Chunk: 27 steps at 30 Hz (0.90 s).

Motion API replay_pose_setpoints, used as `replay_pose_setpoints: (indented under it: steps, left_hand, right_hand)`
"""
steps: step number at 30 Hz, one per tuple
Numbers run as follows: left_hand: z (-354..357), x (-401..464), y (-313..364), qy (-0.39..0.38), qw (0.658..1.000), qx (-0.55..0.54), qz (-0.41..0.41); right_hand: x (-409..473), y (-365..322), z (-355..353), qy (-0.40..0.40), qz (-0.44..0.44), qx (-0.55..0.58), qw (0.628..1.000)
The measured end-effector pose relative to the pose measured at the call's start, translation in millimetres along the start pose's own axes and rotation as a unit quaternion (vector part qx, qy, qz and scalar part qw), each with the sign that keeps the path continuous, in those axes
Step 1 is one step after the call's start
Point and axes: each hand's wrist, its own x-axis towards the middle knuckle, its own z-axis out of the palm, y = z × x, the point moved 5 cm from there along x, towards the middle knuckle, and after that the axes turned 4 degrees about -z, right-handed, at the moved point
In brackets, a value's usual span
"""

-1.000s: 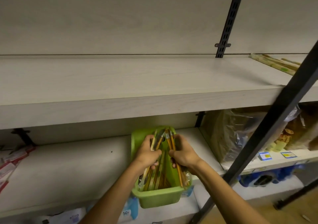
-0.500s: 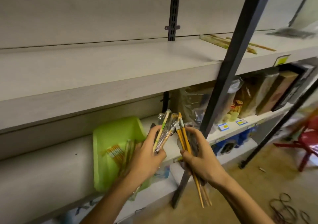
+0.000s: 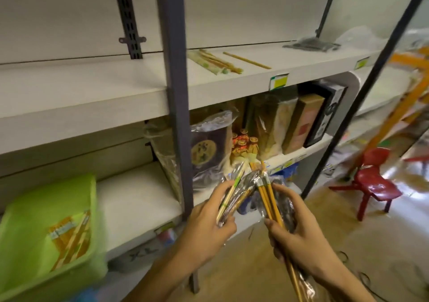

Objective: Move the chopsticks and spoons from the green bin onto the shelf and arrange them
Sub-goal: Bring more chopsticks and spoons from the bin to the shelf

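Observation:
My left hand (image 3: 206,227) grips a bundle of plastic-wrapped chopsticks (image 3: 232,192), tips pointing up and right. My right hand (image 3: 299,239) grips another wrapped bundle of yellow chopsticks (image 3: 269,199) that runs down past my wrist. Both hands are in front of the dark upright post (image 3: 176,116). The green bin (image 3: 46,232) sits on the lower shelf at the far left, with packets of chopsticks still inside. On the upper shelf (image 3: 92,85) lie a few chopstick packs (image 3: 213,61) and a loose pair (image 3: 247,60).
Wrapped packages and boxes (image 3: 290,120) fill the lower shelf right of the post. A slanted dark brace (image 3: 362,92) crosses at the right. A red plastic chair (image 3: 371,181) stands on the floor beyond. A dark plastic-wrapped bundle (image 3: 311,44) lies at the upper shelf's right end.
Both hands lifted chopstick bundles out of the green bin and carried them to the right, past the post. The view swung right, so the bin now lies far left.

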Motion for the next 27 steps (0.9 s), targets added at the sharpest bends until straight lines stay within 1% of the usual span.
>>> replay_pose_setpoints:
  steps: [3,9,13,18,20,24,27]
  left_hand:
    - [26,36,41,0.0,0.999,-0.027,0.026]
    - [52,100,120,0.014,0.996,-0.036,0.086]
    - [43,147,151,0.035,0.993,-0.025,0.106]
    - [8,205,192,0.068,0.987,-0.026,0.146]
    - [-7,232,204,0.079,0.986,-0.063,0.133]
    - [-45,288,213,0.103,0.98,-0.148,0.082]
    - [-75,321,212,0.12,0.976,-0.174,0.044]
  right_hand:
    - [16,-10,-50,0.019,-0.021,-0.017,0.999]
    - [55,-51,-126,0.05,-0.072,-0.047,0.995]
    - [96,-77,-154,0.055,-0.09,-0.04,0.994]
    - [164,-117,-167,0.058,-0.129,0.004,0.99]
    - [197,-136,-169,0.056,-0.135,0.012,0.989]
    - [267,-172,-160,0.025,-0.148,0.012,0.989]
    - [314,-190,-143,-0.006,-0.142,-0.005,0.99]
